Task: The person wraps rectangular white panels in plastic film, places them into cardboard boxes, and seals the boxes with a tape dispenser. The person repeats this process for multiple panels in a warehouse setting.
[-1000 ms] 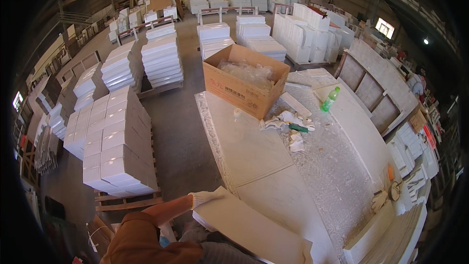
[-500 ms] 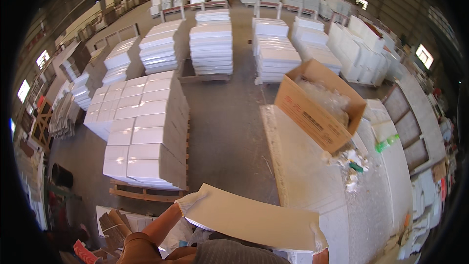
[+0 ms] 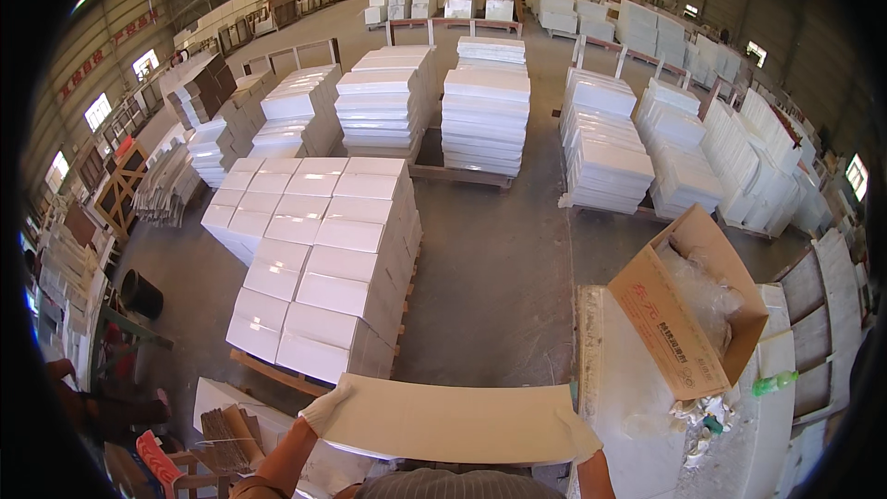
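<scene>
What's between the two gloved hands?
In the head view, a long pale panel spans the stretch, the left hand at one end, the right hand at the other.

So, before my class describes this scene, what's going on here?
A person is holding a long, pale panel in front of their body, the gloved left hand at one end and the gloved right hand at the other. Beyond it, to the left, white boxes stand stacked. At right, an open carton holding clear plastic rests on a whitish work surface.
</scene>
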The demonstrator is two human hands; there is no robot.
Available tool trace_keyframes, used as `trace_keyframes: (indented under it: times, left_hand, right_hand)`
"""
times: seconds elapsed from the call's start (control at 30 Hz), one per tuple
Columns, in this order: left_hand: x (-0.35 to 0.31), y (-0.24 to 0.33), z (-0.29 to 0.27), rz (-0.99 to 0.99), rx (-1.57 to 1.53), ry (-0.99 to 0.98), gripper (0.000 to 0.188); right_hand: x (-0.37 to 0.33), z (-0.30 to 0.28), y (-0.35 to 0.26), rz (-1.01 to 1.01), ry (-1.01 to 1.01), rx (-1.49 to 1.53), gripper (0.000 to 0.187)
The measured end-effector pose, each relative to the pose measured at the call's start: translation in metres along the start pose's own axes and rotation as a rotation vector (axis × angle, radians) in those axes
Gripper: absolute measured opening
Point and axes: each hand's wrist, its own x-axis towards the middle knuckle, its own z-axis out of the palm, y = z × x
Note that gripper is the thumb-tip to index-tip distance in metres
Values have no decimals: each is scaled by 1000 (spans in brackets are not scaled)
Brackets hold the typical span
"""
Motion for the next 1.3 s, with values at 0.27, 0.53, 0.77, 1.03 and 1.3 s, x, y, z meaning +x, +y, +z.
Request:
trace_keyframes:
  times: [0.27,0.53,0.77,1.03,1.3]
  left_hand:
    - [90,96,28,102,-67,-79,60]
    - [166,213,91,92,-159,-52,62]
    - [257,344,172,64,-30,-162,65]
    - [452,492,238,18,148,-239,63]
    - [578,660,434,-179,282,-362,50]
  right_hand:
    - [144,44,-112,-45,-102,-66,46]
    - [253,89,-261,-39,-273,-16,46]
    - [334,62,-325,-193,-73,-148,47]
    - [406,72,-428,-153,92,236,40]
    - [451,46,-513,-231,245,522,43]
